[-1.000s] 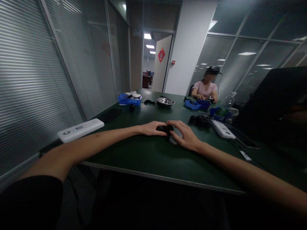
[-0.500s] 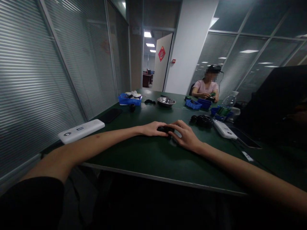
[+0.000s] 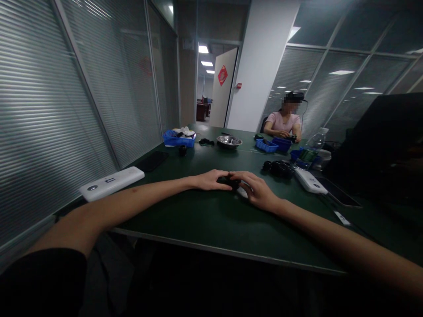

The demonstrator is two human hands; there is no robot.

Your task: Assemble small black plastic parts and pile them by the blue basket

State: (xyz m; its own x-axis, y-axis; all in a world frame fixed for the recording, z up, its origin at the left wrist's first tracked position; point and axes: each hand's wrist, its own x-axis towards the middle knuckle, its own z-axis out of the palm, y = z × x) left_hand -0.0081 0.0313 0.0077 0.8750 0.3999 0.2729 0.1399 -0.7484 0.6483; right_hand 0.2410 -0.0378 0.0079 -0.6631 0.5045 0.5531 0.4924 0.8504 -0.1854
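Low over the dark green table [image 3: 185,211], my left hand [image 3: 211,179] grips a small black part [image 3: 227,181], thumb on the near side and fingers on the far side. Its exact kind is too dark to make out. From the right, my right hand [image 3: 259,189] closes its fingers on the other end of the same part. Below the right palm, a small whitish object [image 3: 242,192] shows in part on the table; the hand hides the rest of it.
Beyond my hands are a blue basket [image 3: 180,140], a round black piece [image 3: 182,150], a metal bowl [image 3: 229,141] and black parts [image 3: 279,168]. White power banks [image 3: 112,183] flank me. A bottle [image 3: 312,149] stands right; a co-worker [image 3: 283,121] sits across.
My right hand's fingers have drawn in from a spread pinch to lie over the black part. More of the whitish object shows beneath that hand. My left hand keeps its hold.
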